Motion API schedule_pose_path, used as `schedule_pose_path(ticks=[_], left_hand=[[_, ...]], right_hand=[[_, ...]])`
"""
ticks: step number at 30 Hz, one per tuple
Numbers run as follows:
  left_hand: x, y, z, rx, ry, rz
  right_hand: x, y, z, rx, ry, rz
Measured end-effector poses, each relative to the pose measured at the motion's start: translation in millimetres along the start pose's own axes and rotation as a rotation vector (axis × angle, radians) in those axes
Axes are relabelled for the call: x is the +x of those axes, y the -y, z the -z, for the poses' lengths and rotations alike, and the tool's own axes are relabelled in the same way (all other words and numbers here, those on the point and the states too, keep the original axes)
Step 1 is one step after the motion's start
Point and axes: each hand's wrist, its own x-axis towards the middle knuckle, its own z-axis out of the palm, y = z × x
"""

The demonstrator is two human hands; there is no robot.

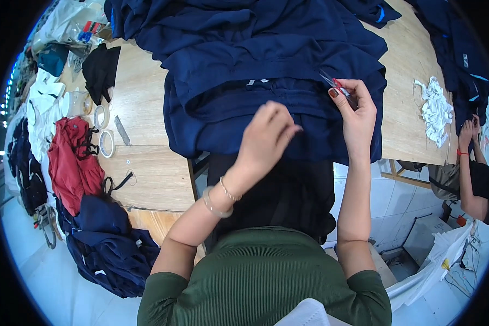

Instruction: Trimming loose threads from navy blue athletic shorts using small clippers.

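While my right hand (358, 111) pinches small snips (337, 87), left hand (266, 138) rests curled, holding nothing, on navy cloth (244, 81) piled on wooden surface (146, 163). Trimming step; next needs loose thread found.

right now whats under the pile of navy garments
The pile of navy garments lies on a light wooden table, its front edge draping over. Both hands, left hand and right hand, touch it. The tabletop beneath is covered.

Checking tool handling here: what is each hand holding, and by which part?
The right hand pinches small red-handled thread snips at the handle end. The left hand rests on the navy blue fabric garment; any grip is hidden.
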Motion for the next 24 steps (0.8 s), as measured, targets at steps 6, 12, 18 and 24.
schedule_pose_path(ticks=[6, 12, 18, 24], left_hand=[[21, 44, -7, 0.177, -0.091, -0.061], [26, 50, -1, -0.376, -0.222, 0.339], [22, 48, -2, 0.143, -0.065, -0.013], [29, 50, -8, -0.110, -0.244, 0.262]], right_hand=[[3, -15, -7, -0.013, -0.003, 0.022], [5, -33, -9, -0.009, -0.018, 0.004], [8, -35, -9, 0.024, -0.034, -0.012], [9, -34, -9, 0.030, -0.039, -0.013]])
